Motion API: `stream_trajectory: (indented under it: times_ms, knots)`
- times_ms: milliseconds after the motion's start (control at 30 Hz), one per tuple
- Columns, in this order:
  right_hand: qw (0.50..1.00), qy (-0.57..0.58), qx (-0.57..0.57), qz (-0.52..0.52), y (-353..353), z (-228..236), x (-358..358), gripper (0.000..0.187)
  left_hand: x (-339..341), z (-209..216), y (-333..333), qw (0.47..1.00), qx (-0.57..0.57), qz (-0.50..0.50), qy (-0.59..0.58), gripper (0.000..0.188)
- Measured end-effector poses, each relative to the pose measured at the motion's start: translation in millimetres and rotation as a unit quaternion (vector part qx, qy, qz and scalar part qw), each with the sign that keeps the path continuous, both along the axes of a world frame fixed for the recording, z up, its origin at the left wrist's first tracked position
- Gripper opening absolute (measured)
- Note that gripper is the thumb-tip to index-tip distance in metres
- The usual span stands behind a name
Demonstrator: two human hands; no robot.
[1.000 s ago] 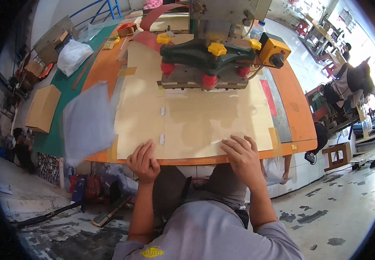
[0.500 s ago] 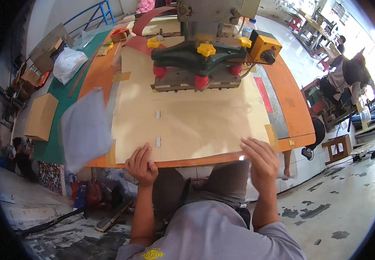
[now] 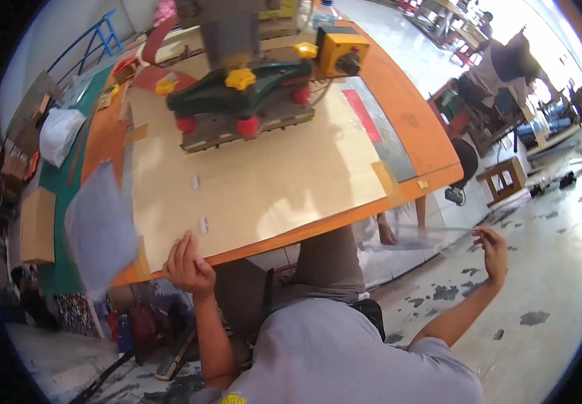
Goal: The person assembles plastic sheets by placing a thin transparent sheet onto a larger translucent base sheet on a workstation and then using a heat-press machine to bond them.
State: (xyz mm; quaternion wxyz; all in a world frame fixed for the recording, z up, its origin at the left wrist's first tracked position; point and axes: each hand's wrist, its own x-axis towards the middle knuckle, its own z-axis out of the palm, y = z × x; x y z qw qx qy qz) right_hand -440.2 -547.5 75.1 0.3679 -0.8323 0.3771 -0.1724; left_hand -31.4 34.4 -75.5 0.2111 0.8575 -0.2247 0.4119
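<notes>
My left hand rests on the near edge of the cream sheet, fingers stretched out and holding nothing. Two small pale tabs, a far one and a near one, lie on the sheet just beyond my fingertips. Out past the table's right side, my right hand pinches the edge of a clear plastic sheet. Below the table edge, another person's hand is at the other end of that plastic. A green press head with yellow knobs stands over the far part of the cream sheet.
A stack of translucent sheets lies at the table's left, near a cardboard box and a white bag. A yellow control box is beside the press. Behind it runs the orange tabletop. A wooden stool stands at right.
My right hand has left the sheet's near right edge and reached out rightward, taking hold of clear plastic. My left hand stays at the near edge. The whole view has turned and shifted.
</notes>
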Motion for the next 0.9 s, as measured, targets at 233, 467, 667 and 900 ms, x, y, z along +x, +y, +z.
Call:
stream_trajectory:
  times_ms: [233,467,667,900]
  knots:
    - [0.959,0.171,-0.117,-0.192,-67.4,-199.2,-58.2,0.026,-2.8,-0.4,-1.5,1.000,0.020,-0.013,0.019,0.043]
    - [0.927,0.147,-0.220,-0.265,-42.9,-268.7,-27.2,0.029,-3.6,2.1,1.4,0.999,0.016,-0.022,0.028,0.042]
    - [0.915,0.151,-0.226,-0.300,-52.8,-291.4,-10.2,0.030,-7.4,15.1,1.4,0.998,0.029,-0.025,0.050,0.043]
    - [0.908,0.189,-0.230,-0.294,-71.2,-300.3,-18.2,0.030,21.5,45.4,79.9,0.996,0.029,-0.027,0.084,0.041]
